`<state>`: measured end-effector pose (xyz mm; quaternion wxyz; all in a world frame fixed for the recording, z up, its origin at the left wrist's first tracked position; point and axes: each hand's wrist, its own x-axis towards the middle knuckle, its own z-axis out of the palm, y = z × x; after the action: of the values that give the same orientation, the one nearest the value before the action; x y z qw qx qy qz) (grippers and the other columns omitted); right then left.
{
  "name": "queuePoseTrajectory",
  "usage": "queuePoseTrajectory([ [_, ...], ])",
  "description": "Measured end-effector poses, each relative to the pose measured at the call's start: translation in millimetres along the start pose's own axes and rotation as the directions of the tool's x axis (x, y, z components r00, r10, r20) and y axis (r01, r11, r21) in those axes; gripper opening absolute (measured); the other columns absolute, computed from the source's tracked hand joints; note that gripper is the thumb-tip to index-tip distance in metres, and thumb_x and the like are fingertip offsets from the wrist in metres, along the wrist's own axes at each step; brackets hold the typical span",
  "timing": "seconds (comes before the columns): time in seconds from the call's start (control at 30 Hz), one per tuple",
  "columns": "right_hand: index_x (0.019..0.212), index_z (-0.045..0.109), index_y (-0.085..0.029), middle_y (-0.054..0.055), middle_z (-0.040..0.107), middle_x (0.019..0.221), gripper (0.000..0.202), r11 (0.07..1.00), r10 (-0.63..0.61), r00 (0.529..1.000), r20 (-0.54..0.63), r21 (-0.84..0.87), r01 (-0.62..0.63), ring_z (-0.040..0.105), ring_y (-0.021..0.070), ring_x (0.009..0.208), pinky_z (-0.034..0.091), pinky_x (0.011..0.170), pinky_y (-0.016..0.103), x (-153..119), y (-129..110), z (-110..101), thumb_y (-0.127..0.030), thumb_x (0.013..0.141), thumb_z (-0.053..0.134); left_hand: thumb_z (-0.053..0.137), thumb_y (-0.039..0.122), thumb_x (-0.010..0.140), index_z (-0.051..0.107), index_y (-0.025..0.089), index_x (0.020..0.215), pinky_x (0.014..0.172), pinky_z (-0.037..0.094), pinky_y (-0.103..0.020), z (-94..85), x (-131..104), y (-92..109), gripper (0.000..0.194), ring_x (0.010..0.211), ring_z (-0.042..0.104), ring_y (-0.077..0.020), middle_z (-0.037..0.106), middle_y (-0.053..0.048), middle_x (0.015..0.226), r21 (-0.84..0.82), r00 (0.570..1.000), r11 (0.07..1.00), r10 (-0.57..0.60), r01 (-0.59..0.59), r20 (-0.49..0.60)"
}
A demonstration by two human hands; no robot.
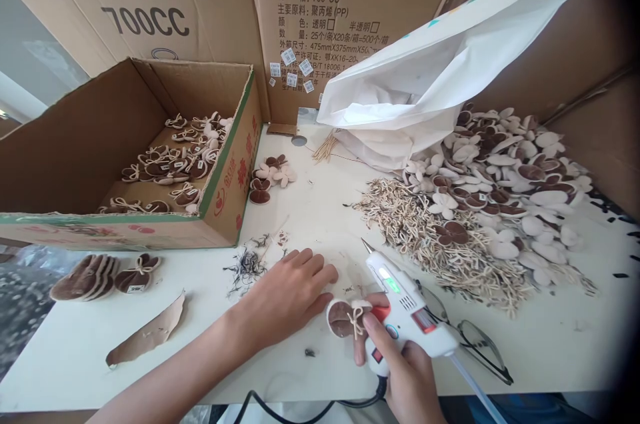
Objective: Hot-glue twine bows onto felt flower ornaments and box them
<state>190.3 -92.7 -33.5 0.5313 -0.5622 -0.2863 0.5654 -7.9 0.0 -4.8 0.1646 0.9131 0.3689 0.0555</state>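
A white glue gun (407, 307) with an orange trigger is gripped in my right hand (400, 367), its metal nozzle pointing up and left. Fingers of that hand also hold a small brown felt piece (341, 319) with a beige cord bow on it. Beside that piece lies my left hand (300, 291), palm down over the table, its fingers curled close together; whatever is under the fingertips is hidden. A heap of cord bows (430, 244) lies right of the nozzle, with brown and white felt pieces (520, 171) piled behind it.
An open cardboard box (230, 171) with finished-looking bow pieces stands at the left. Stacked brown pieces (87, 277) and a torn card strip (147, 334) lie before it. Glasses (483, 347) rest right of the glue gun. A white bag (400, 104) stands behind; a black cable (290, 419) runs along the front.
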Motion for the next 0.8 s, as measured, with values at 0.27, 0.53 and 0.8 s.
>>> queuePoseTrajectory([
  [0.27,0.100,0.077,-0.022,-0.003,0.065,0.049,0.042,1.000,-0.001,1.000,-0.006,-0.031,0.001,0.051,0.0185,0.051,0.035,0.059,0.034,-0.2,-7.1,3.2,-0.060,0.088,0.089,0.068,0.019,0.107,0.056,0.021,0.115,0.080,0.050,-0.041,-0.8,-0.8,-0.3,0.014,0.097,0.065,-0.0270,0.069,-0.005,0.108,0.007,1.000,1.000,0.000,0.000,0.001],
  [0.53,0.099,0.077,-0.023,-0.004,0.064,0.049,0.043,0.998,0.002,1.000,-0.009,-0.058,-0.003,0.053,0.0191,0.050,0.038,0.059,0.035,0.3,-7.8,3.0,-0.063,0.087,0.089,0.069,0.019,0.107,0.056,0.021,0.115,0.079,0.050,-0.041,-0.4,-0.5,0.1,0.015,0.097,0.064,-0.0273,0.068,-0.005,0.108,0.009,1.000,1.000,0.000,0.000,0.004],
  [0.8,0.097,0.078,-0.024,-0.003,0.061,0.049,0.040,0.999,-0.011,1.000,-0.010,-0.051,0.010,0.053,0.0209,0.050,0.040,0.058,0.036,-0.7,-11.1,5.7,-0.062,0.088,0.088,0.070,0.019,0.106,0.056,0.022,0.114,0.079,0.050,-0.039,-0.2,-1.4,-0.4,0.016,0.096,0.065,-0.0270,0.068,-0.005,0.107,0.018,1.000,1.000,0.005,-0.005,-0.012],
])
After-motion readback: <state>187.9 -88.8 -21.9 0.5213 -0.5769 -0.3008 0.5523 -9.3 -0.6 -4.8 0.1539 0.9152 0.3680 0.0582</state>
